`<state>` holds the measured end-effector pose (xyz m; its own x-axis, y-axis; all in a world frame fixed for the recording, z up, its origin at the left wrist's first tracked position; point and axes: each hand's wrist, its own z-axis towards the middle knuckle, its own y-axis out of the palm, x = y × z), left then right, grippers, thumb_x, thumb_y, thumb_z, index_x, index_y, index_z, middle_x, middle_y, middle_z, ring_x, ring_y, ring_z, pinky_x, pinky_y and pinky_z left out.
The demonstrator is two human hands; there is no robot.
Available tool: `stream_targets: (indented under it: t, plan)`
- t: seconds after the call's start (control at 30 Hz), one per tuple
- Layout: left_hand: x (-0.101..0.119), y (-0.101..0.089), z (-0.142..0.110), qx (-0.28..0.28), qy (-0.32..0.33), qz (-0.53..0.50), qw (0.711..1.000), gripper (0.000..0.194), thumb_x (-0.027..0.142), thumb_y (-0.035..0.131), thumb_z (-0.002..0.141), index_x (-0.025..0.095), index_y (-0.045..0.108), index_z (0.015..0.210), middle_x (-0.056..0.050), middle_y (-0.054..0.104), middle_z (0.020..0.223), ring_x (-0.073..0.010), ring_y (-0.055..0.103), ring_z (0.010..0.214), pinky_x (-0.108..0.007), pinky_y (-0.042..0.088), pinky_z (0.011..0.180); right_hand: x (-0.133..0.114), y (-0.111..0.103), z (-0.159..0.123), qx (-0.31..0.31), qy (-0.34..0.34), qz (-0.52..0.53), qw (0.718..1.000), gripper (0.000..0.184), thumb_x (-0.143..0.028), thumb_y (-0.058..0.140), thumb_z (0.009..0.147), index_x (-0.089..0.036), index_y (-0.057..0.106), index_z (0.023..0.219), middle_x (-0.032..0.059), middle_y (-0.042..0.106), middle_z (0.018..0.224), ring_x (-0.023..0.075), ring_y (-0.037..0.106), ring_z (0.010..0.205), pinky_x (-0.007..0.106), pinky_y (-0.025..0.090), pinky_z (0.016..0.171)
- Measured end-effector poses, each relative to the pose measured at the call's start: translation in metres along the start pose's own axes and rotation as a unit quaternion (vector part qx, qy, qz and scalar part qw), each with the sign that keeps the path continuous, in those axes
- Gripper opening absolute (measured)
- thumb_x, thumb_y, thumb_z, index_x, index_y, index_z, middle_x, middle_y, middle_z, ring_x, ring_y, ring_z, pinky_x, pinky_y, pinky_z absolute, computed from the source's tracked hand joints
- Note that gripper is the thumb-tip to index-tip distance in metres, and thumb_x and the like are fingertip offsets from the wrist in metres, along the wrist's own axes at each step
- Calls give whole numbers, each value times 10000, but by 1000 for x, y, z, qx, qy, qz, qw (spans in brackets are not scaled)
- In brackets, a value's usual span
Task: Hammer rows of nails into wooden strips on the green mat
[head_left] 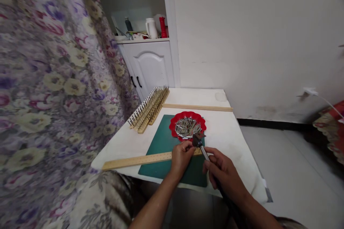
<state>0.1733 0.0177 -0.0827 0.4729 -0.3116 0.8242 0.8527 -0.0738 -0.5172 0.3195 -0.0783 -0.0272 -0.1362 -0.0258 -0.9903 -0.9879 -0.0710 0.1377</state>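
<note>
My right hand (221, 171) is wrapped round a hammer (204, 153) with a dark head and a metal shaft. The hammer's head is raised just beside the fingers of my left hand (182, 155). Those fingers are pinched together over a pale wooden strip (150, 159) with small holes along it; whatever they hold is too small to make out. The strip lies across a green mat (161, 136). Behind my hands a red scalloped bowl (172, 126) holds a heap of nails (188, 128), partly hidden by the hammer head.
Several wooden strips studded with upright nails (150, 109) lie at the back left of the white-covered table (228, 139). A bare wooden strip (197, 107) crosses the back. A flowered curtain (59, 96) hangs at left; a white cabinet (153, 64) stands behind.
</note>
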Motion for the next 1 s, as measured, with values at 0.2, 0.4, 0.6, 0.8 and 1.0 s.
stream_targets:
  t: [0.2,0.4,0.6,0.8,1.0]
  plan:
    - [2,-1,-1,3,-4,7,1000,141,267,566,771,166,639,705,26,597,630,-110,514,588,-195,360,565,-3,0,1,-8,4,0,1000,366,-368,541,838,-178,517,1150,-30,599,655,55,425,314,181,295,334]
    - [0,-2,-1,-6,-3,-21,1000,110,242,579,758,176,667,769,-2,662,733,-136,578,674,-211,400,627,-9,-7,2,24,-14,19,999,363,-366,567,834,-181,513,1143,-32,596,651,49,421,317,177,278,336]
    - [-2,-7,-1,-22,-10,-52,998,138,246,573,760,163,670,814,-11,648,745,-132,549,650,-212,391,608,-7,-12,4,31,-34,32,998,323,-335,552,858,-176,494,1133,-32,594,652,44,413,327,173,261,351]
    - [11,-17,15,14,-14,-70,997,168,287,555,769,153,648,809,22,577,608,-115,487,563,-196,352,543,-12,-18,8,70,-41,50,995,369,-361,577,837,-155,491,1130,-22,605,654,53,420,339,182,291,355]
    - [27,-14,59,-22,24,119,992,120,238,534,771,182,640,756,1,633,688,-137,549,648,-213,360,594,-12,-23,12,96,-36,48,994,406,-368,591,817,-144,486,1139,-21,610,647,55,423,339,184,309,356]
